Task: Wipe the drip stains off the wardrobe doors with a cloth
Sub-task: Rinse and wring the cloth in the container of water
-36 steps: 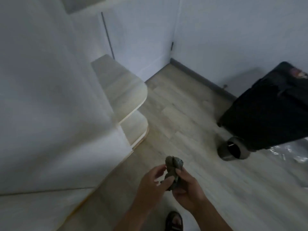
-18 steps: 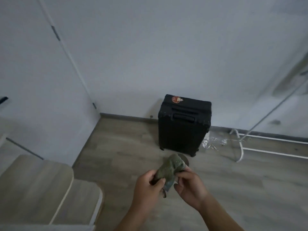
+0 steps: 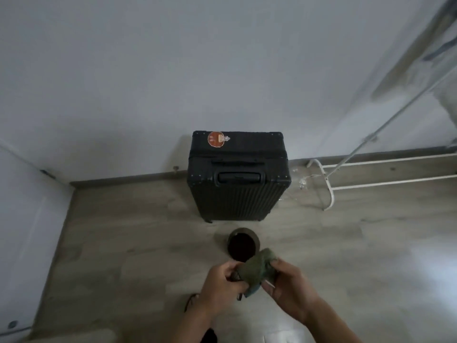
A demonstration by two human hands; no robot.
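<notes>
Olive-green fabric: the cloth is bunched into a wad and held in the air between both hands, above the wooden floor; its folds hide its full extent, and one bluish corner hangs below the wad.

The left hand grasps the left end of the cloth, fingers curled round it; a thin dark strip below its fingers is too small to make out. The right hand grasps the right end, thumb and fingers pinching the upper edge; both forearms are cut off by the lower frame edge.

A dark round container stands on the floor just beyond the hands; its inside is black and shows no contents; the cloth covers its near rim. Behind it, apart from it, a black ribbed suitcase stands upright against the grey wall; an orange sticker sits on its top face, print unreadable.

To the right, a white tube rack rests on the floor and is cut off by the frame edge; blurred shapes above it at the upper right cannot be identified. Crumpled clear plastic lies between suitcase and rack.

At the left edge a white panel is only partly in view; whether it is a door cannot be told. A dark sandal shows beside the left forearm, mostly hidden.
</notes>
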